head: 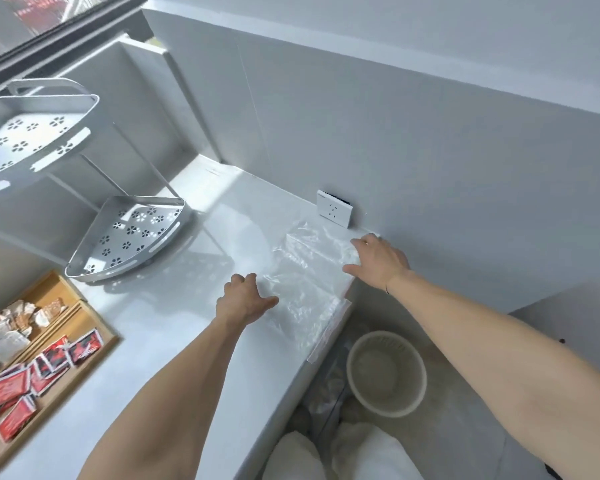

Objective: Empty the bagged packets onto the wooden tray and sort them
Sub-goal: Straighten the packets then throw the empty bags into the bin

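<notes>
Lying flat and empty on the white counter (pixel 174 317), between the two hands: clear plastic bag (pixel 305 289), its zip edge overhanging the counter's near right corner. Pressing on the bag's left edge: left hand (pixel 245 299), thumb extended onto the plastic, remaining fingers (pixel 238 280) curling slightly against the counter; whether pinching the film, cannot tell. Resting on the bag's far right corner: right hand (pixel 378 259), fingers (pixel 359 242) spread and fairly straight, flattening the plastic, not gripping. Sitting well to the left of the left fingers, at the counter's near left edge: wooden tray (pixel 110 336) with divided compartments. Lying in the tray's nearer compartment: red-and-black packets (pixel 45 365); lying in the farther compartment: pale orange-and-white packets (pixel 18 323). Standing beyond the left fingers, against the wall: grey two-tier corner rack (pixel 129 233) with flower-shaped perforations. Mounted on the wall just beyond the right fingers: white socket (pixel 335 209). Standing on the floor below the right forearm: round pale basket (pixel 385 372).
</notes>
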### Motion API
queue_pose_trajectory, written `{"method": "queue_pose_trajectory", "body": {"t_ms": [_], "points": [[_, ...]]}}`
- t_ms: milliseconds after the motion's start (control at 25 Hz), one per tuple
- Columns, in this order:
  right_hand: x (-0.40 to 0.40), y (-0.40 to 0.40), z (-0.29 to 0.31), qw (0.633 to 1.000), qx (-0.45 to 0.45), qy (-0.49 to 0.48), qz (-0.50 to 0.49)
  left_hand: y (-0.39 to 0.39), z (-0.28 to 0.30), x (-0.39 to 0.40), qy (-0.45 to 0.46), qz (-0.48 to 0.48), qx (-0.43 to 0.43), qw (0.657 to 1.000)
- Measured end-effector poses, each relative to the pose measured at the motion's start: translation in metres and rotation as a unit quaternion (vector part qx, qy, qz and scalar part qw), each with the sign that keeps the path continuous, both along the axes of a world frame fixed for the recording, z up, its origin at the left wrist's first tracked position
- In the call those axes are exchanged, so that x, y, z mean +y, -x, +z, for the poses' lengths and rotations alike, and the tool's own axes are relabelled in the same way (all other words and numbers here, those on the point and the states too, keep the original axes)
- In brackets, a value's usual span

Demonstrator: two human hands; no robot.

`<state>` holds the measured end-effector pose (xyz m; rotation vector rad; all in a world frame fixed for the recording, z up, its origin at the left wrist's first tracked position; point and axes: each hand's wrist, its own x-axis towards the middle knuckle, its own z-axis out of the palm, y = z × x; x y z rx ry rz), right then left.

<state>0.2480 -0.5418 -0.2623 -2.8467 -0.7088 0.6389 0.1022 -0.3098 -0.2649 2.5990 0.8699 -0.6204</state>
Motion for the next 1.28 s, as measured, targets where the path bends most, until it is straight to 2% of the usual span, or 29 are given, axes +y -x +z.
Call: {"method": "queue_pose_trajectory", "body": {"t_ms": [360,640,800,1000,1120,1280], "points": [[0.024,-0.015,-0.030,0.997,-0.015,0.021,-0.078,-0.004,-0.027,0.007,-0.029,0.019,-0.048,0.998],[-0.001,0.002,-0.017,0.994,0.003,-0.025,-0.111,-0.012,-0.025,0.009,0.090,0.037,-0.055,0.994],[-0.038,0.024,-0.001,0.984,0.017,-0.018,-0.176,-0.024,-0.017,-0.005,0.173,-0.012,-0.075,0.982],[-0.098,0.069,0.002,0.964,0.006,0.023,-0.266,-0.041,-0.006,-0.051,0.274,-0.086,-0.048,0.957],[-0.134,0.101,-0.010,0.945,0.003,0.031,-0.326,-0.042,-0.007,-0.089,0.293,-0.126,-0.036,0.947],[-0.169,0.137,-0.042,0.925,0.034,0.049,-0.374,-0.031,-0.027,-0.136,0.265,-0.168,-0.048,0.948]]}}
